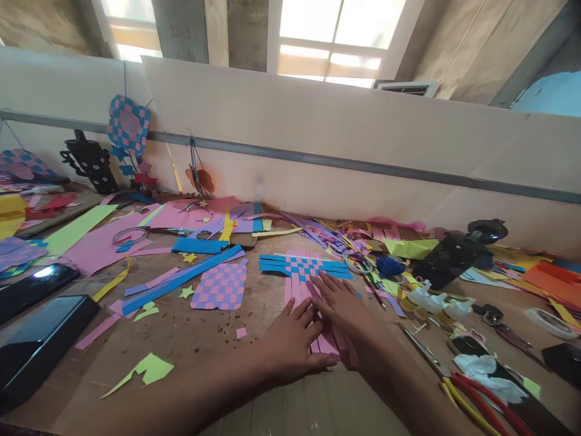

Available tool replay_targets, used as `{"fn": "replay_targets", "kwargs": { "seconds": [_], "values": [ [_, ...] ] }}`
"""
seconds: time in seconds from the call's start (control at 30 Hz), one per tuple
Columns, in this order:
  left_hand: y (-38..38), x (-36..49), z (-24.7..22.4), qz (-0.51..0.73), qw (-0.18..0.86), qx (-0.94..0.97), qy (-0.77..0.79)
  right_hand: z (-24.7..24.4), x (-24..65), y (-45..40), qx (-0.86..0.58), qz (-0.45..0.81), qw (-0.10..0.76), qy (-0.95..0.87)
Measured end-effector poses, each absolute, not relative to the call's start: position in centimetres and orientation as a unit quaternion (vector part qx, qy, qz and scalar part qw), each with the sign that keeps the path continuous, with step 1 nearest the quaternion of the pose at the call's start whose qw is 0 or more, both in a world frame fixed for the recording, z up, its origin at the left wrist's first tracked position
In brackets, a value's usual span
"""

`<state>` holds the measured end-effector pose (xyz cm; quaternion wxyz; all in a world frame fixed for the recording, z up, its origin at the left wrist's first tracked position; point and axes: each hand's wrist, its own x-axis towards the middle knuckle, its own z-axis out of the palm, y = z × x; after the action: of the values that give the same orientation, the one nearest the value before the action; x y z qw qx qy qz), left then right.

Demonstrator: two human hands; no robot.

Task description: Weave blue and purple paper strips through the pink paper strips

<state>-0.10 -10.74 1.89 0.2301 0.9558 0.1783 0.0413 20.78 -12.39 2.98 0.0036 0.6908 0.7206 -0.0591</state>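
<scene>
A paper weave of blue horizontal strips and pink vertical strips (304, 267) lies on the wooden worktable (254, 321), its lower strips running toward me. My right hand (342, 307) rests flat on those pink strips with its fingers spread. My left hand (290, 340) lies just to the left, its fingertips touching the strips' left side. Neither hand grips anything. The strips under my right hand are hidden. A finished pink-and-purple checked paper piece (221, 286) lies to the left of my left hand.
Loose coloured paper, blue strips (177, 283) and cut stars cover the table. Scissors (423, 351) and red-and-yellow-handled pliers (476, 399) lie to the right. Dark flat cases (39, 345) sit at the left edge. A wall stands behind the table.
</scene>
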Motion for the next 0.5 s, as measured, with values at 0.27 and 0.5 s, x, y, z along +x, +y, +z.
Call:
{"fn": "replay_targets", "kwargs": {
  "seconds": [0.27,0.5],
  "values": [
    [-10.4,0.1,1.4,0.027,0.225,0.957,0.181,3.7,22.9,-14.2,0.725,-0.044,0.023,0.687],
    [-10.5,0.1,1.8,0.023,0.235,0.954,0.185,2.0,23.2,-14.0,0.698,-0.029,0.000,0.716]
  ]
}}
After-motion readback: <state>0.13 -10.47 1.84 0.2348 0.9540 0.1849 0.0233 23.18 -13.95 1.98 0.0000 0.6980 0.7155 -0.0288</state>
